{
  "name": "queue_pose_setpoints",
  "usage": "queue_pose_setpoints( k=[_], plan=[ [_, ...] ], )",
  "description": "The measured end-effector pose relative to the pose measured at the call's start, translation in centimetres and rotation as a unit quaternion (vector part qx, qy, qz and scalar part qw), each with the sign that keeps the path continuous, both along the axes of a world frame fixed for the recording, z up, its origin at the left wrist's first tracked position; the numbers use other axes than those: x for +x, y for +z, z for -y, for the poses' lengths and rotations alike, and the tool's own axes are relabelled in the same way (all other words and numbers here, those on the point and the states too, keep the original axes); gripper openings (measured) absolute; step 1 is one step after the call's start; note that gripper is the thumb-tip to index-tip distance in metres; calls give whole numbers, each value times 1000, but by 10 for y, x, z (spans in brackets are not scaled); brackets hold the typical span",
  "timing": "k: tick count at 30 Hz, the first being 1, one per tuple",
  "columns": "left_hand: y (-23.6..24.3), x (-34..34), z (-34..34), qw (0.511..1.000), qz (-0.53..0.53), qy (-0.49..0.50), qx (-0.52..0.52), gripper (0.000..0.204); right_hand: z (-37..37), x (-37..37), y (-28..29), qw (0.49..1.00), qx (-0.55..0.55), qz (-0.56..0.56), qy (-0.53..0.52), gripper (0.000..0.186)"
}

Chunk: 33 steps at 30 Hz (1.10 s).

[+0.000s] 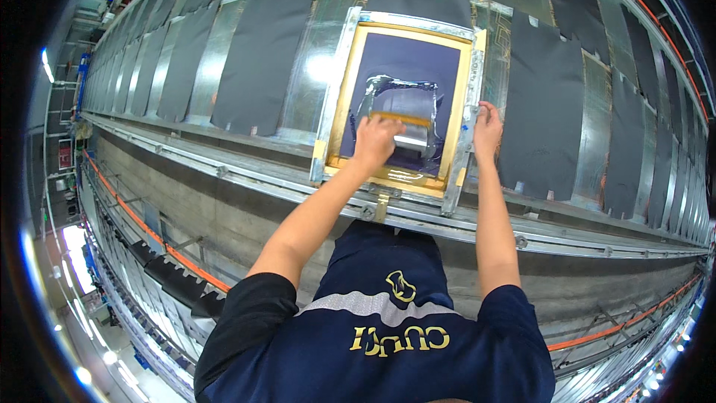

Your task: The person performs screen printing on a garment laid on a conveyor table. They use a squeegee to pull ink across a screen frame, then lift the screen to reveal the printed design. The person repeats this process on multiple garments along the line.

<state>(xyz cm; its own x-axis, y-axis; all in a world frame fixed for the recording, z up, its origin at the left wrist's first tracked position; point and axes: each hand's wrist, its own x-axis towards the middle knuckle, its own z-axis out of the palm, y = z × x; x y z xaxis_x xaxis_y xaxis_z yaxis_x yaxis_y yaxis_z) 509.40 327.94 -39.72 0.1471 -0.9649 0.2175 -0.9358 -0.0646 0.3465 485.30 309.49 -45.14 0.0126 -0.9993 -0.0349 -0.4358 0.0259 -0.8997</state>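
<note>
1. Lengthwise, a long table (322, 37) crosses the view from left to right, its surface glossy and greyish where it shows bare.
2. Black panels (265, 52) lie across it in rows, set side by side with bare strips between them; the nearest row ends just short of the table's near edge.
3. Below that edge is the person's navy shirt (321, 343), with a pale grey band across it and one black sleeve at the left.
4. Along the table's near edge runs a metal rail (253, 183).
5. A frame (337, 89), silvery outside and yellow inside, lies on the table at the near edge, tilted slightly, with its near end close to the rail.
6. Within the frame is a dark purple screen (425, 56).
7. Wet, shiny ink (406, 93) marks the screen's middle and nearer part.
8. On the screen, in its half towards the table's near edge, is the squeegee (415, 136), with an amber strip along its far side.
9. The left hand (378, 140) has its fingers closed on the squeegee's left end.
10. The right hand (488, 130) is at the frame's right side, fingers bent; whether they grip it, I cannot tell.
</note>
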Motion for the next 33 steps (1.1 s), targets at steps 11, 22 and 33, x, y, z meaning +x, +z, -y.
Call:
queue_pose_setpoints(
  k=[11, 22, 33],
  plan=[
    [35, 34, -98, 996, -33, -73, -25, 54, 0, 59, 75, 995, -54, -88, 13, 21],
    [15, 361, -221, 999, -44, 5, -6, 51, -157, 404, 33, 999, -36, 14, 23, 22],
    [9, 444, -292, 999, -14, -31, 23, 60, -185, 493, 23, 999, -26, -20, -6, 22]
  ],
)
